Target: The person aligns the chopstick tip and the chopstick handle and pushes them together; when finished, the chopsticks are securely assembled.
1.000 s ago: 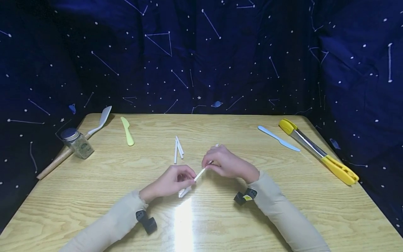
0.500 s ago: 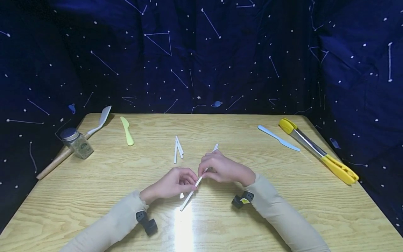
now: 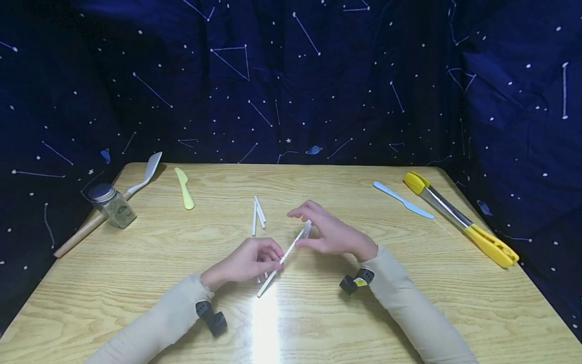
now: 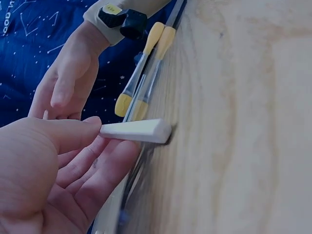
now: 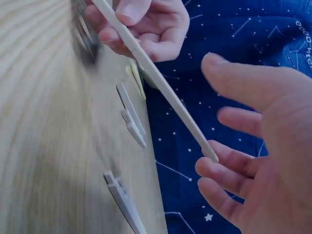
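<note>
My left hand (image 3: 250, 260) pinches a long, thin white stick (image 3: 289, 251) between thumb and fingers; a seam crosses the stick (image 5: 168, 95) partway along. The stick slants from lower left to upper right, its near end pointing at the table. My right hand (image 3: 329, 231) has its fingers spread, with the stick's far end right at the fingertips (image 5: 207, 165). More white sticks (image 5: 119, 195) lie on the table by the right hand. Behind the left hand lie several loose white sticks (image 3: 254, 218). Others are partly hidden beneath the left hand.
At the left, a glass jar (image 3: 119, 212) stands by a spatula (image 3: 78, 239) with a wooden handle. A green knife (image 3: 185, 192) lies nearby. To the right are a blue knife (image 3: 402, 200) and yellow-tipped tongs (image 3: 447, 207). A dark starry cloth (image 3: 291, 101) hangs behind the table.
The right hand slid down along the stick toward the left hand, then moved back up and let go, its fingers spreading. The left hand keeps its pinch on the stick.
</note>
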Demonstrator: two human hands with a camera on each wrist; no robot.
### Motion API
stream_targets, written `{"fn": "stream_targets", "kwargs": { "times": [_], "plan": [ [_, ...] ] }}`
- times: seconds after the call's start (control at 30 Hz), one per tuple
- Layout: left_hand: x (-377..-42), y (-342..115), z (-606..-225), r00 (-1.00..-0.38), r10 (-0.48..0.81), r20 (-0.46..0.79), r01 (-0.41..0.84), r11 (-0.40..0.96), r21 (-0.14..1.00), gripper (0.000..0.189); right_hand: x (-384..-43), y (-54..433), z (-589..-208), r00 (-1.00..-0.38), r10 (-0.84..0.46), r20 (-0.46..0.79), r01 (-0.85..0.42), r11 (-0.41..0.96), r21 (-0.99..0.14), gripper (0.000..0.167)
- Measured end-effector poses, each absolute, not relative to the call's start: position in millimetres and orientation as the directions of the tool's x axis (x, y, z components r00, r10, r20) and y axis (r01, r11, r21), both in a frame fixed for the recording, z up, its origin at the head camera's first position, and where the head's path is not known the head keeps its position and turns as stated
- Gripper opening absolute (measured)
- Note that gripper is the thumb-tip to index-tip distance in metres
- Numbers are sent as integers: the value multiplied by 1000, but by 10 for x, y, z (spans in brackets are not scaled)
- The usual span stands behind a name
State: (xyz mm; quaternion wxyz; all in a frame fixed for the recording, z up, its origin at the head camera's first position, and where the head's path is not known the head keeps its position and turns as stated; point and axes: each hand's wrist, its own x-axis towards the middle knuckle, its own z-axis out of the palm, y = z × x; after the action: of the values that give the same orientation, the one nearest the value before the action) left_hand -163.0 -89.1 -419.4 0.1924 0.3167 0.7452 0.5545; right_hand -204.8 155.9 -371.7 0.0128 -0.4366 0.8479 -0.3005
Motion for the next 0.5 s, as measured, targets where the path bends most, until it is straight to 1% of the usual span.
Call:
{"fn": "stream_targets", "kwargs": {
  "times": [0.07, 0.17, 0.3, 0.4, 0.5],
  "plan": [
    [-1649, -912, -4182, -733, 678, 61, 255, 191, 948, 18, -2063, 1578, -3703, -635, -730, 252, -722, 446, -529, 58],
    [-1682, -954, -4164, -745, 664, 58, 255, 204, 945, 19, -2088, 1607, -3690, -657, -711, 250, -699, 452, -554, 59],
    [-1751, -1034, -4154, -769, 635, 74, 268, 215, 939, 20, -2120, 1639, -3708, -648, -721, 245, -705, 447, -550, 51],
    [-1818, -1109, -4139, -802, 595, 54, 222, 213, 952, 22, -2137, 1659, -3731, -638, -731, 243, -719, 453, -527, 46],
    [-1882, -1189, -4105, -840, 543, 7, 137, 199, 970, 24, -2146, 1672, -3742, -658, -718, 228, -703, 477, -528, 47]
  ]
}}
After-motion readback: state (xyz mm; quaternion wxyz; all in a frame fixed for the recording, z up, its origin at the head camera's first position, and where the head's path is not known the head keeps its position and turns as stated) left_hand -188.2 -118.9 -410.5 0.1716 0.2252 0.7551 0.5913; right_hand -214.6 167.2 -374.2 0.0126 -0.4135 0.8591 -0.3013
